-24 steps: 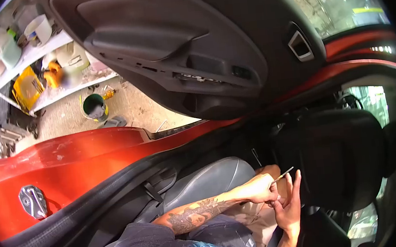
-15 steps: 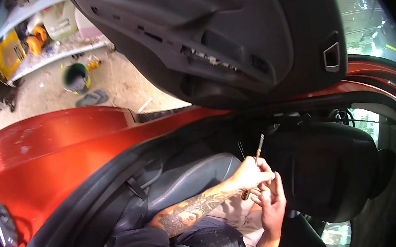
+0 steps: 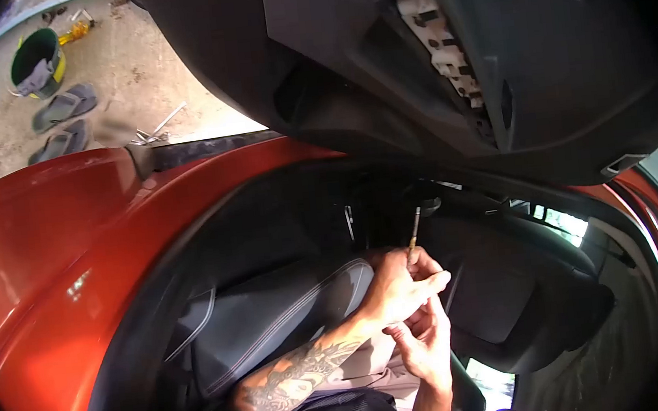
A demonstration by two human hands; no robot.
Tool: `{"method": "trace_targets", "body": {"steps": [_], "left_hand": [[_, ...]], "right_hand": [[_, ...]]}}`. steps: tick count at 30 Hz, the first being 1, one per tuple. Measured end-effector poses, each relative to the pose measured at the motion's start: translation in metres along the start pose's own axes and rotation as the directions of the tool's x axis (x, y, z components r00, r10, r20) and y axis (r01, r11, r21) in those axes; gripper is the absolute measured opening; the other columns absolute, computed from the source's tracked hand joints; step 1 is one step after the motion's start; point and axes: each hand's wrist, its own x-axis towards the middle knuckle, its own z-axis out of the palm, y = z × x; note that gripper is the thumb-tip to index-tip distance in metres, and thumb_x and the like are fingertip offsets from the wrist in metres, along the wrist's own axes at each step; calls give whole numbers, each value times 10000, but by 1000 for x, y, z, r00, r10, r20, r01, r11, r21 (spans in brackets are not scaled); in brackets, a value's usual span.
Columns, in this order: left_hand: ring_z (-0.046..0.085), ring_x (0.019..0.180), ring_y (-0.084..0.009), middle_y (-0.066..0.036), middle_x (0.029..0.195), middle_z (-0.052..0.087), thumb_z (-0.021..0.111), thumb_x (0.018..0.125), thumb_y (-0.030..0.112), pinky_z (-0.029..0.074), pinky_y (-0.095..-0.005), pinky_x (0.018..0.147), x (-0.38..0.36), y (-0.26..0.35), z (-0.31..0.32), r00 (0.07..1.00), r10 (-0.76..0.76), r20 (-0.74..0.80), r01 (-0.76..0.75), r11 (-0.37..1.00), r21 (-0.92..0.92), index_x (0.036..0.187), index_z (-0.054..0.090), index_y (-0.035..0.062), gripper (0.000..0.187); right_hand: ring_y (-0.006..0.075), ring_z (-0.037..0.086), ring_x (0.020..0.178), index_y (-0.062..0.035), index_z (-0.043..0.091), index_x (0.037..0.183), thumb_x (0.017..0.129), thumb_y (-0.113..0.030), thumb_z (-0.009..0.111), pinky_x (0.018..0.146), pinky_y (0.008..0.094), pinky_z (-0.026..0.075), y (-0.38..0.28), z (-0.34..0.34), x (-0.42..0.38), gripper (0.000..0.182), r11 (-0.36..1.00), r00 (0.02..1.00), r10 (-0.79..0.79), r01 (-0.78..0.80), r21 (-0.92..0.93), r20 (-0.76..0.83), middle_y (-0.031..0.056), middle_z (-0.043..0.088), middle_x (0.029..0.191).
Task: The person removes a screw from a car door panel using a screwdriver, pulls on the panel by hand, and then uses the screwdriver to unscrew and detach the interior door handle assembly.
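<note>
My left hand (image 3: 401,284), at the end of a tattooed forearm, is closed around a slim screwdriver-like tool (image 3: 414,230). Its narrow metal tip points up and away, and the handle end is hidden by my hands. Just below, my right hand (image 3: 425,343) reaches up with its thumb apart from the fingers, fingertips right at my left thumb. Both hands are over my lap, beside a dark seat (image 3: 285,321) with light stitching.
A dark car door panel (image 3: 380,82) with an exposed opening hangs above. Orange-red bodywork (image 3: 72,254) curves along the left. Another black seat (image 3: 503,284) stands to the right. On the floor outside are a bucket (image 3: 36,63) and sandals (image 3: 64,106).
My view has shifted, bringing the door panel closer and the sandals further into sight. My right thumb now lies nearer my left wrist. The tool's yellow-and-black handle end has gone out of sight.
</note>
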Motion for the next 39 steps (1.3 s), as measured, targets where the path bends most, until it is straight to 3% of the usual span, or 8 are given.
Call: {"method": "trace_targets", "body": {"steps": [1,3,12,16,21,25,31,39], "left_hand": [[608,686,-62,-28,756,635,707,833,55,489,-201,592,2,8,-7,995,-87,44,87,996,-1,813,624,8,97],[603,674,-58,-23,750,632,711,831,63,481,-196,556,5,0,-10,998,14,55,-10,997,-73,837,621,14,103],[645,733,-99,-55,799,683,685,847,56,520,-234,638,11,31,-23,996,86,19,-85,995,-44,1129,555,-22,320],[614,662,-87,-29,735,642,690,846,66,495,-231,554,22,33,-26,967,254,-26,-255,966,-52,1090,591,-12,275],[611,668,-94,-86,883,688,681,862,133,493,-212,603,14,63,-26,999,49,-22,-45,987,154,1067,626,20,240],[615,614,-112,-112,846,693,674,879,156,518,-207,611,5,98,-19,995,103,16,-102,920,380,1121,598,-14,305],[615,645,-99,-110,873,695,694,853,104,519,-214,585,-10,140,-10,980,195,-30,-127,741,660,1109,614,-27,298],[627,768,-121,-113,988,668,561,951,168,543,-276,711,0,92,-36,996,57,72,-85,863,498,1111,579,-2,235]], "right_hand": [[182,637,955,41,342,1358,826,50,671,803,286,537,0,4,3,625,1000,999,14,-15,-28,-41,144,618,1085],[187,636,965,41,310,1375,830,62,661,824,291,530,5,6,6,648,998,997,-55,53,-37,-57,142,619,1085],[240,665,881,-53,-110,1492,858,72,598,817,352,545,-5,3,-3,959,989,985,130,-122,-79,110,209,656,965],[255,617,1013,-4,83,1501,808,-65,702,847,350,516,-18,-5,-12,932,1000,1000,10,-10,7,-10,214,554,1243],[195,644,911,44,261,1453,860,-117,690,866,322,498,28,-63,-49,750,907,999,-26,13,-422,-27,131,667,997],[171,628,1001,43,479,1327,892,-32,613,906,286,465,58,-73,-90,461,987,987,17,-42,-157,-159,121,662,1081],[168,639,998,41,526,1268,902,-28,593,896,281,474,78,-74,-112,379,981,987,4,-36,-193,-160,125,666,1093],[146,635,933,14,550,1172,877,13,576,843,286,495,88,-72,-125,296,975,979,96,-128,-182,-178,78,659,945]]}}
